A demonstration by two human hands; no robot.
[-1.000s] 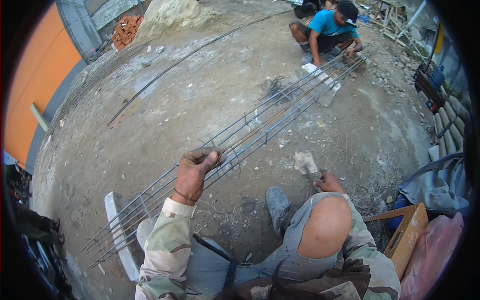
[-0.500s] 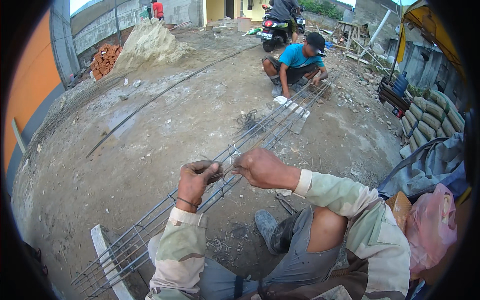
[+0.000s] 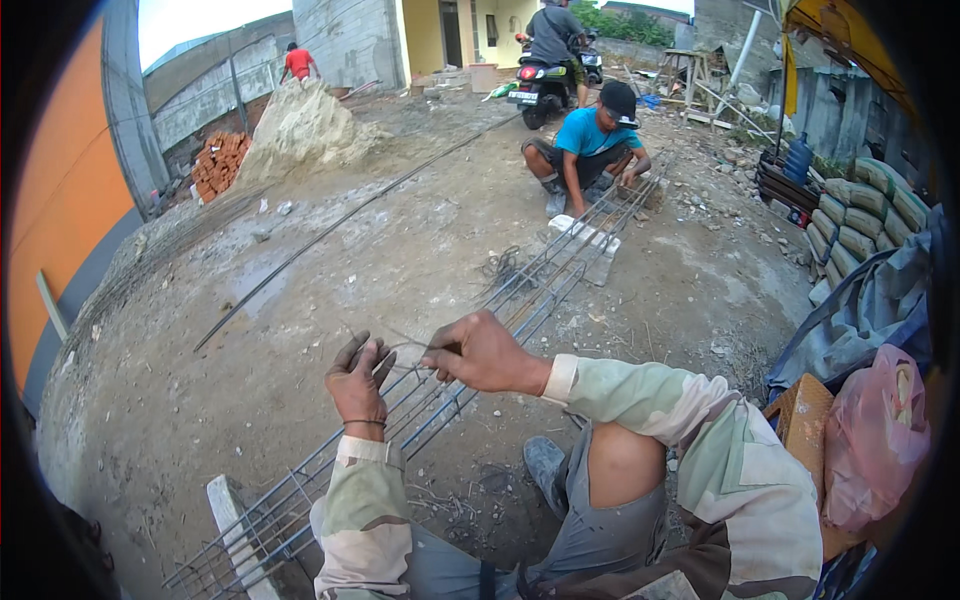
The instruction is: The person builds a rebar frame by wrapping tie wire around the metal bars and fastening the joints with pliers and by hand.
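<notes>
A long rebar cage [image 3: 300, 487] of thin steel bars with square stirrups runs from my lower left to the far right. Just over its middle, both my hands are raised close together. Thin dark tie wire [image 3: 408, 342] passes between them. My left hand [image 3: 357, 388] pinches the wire between thumb and fingers on the cage's left side. My right hand [image 3: 485, 352], closed with its back toward me, grips the wire over the bars. Fingers partly hide the wire's ends.
A co-worker [image 3: 592, 145] in a blue shirt squats at the cage's far end. Pale blocks [image 3: 238, 530] support the cage. Loose wire [image 3: 508, 266] lies beside it. Stacked sacks [image 3: 865, 215] and a pink plastic bag [image 3: 872, 440] are on the right; a long bar [image 3: 350, 212] crosses the ground.
Both hands have shifted left and lifted off the cage's bars, with the wire stretched between them. The view has turned slightly.
</notes>
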